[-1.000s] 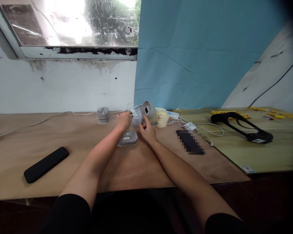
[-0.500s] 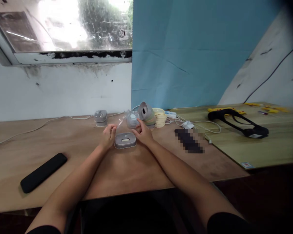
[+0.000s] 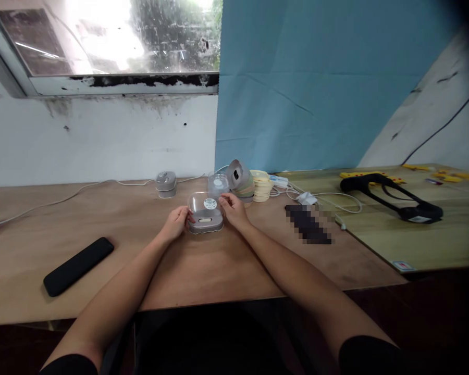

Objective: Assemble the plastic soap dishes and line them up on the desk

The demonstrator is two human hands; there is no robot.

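Between my hands is a clear plastic cover [image 3: 198, 201] with a round printed sticker, held tilted above a grey rounded base [image 3: 206, 227] that has a pale oval slot. My left hand [image 3: 176, 222] pinches the cover's left edge. On the opposite edge, my right hand [image 3: 234, 211] grips it between thumb and fingers. The base rests on the table just below the cover. Behind it stand more clear covers [image 3: 218, 183], next to a leaning stack of grey and coloured cup-like parts [image 3: 240, 179].
Cream-coloured round pieces [image 3: 261, 186] are stacked beside white cables and a charger [image 3: 307, 198]. A grey device [image 3: 166, 184] sits at the back left, a black phone-like slab [image 3: 78, 266] at the front left. A black strap-like frame [image 3: 393, 200] lies on the right-hand table.
The clear cover has turned from edge-on to facing me and come over the grey base. My right hand has moved onto its right edge. The camera view has shifted slightly.
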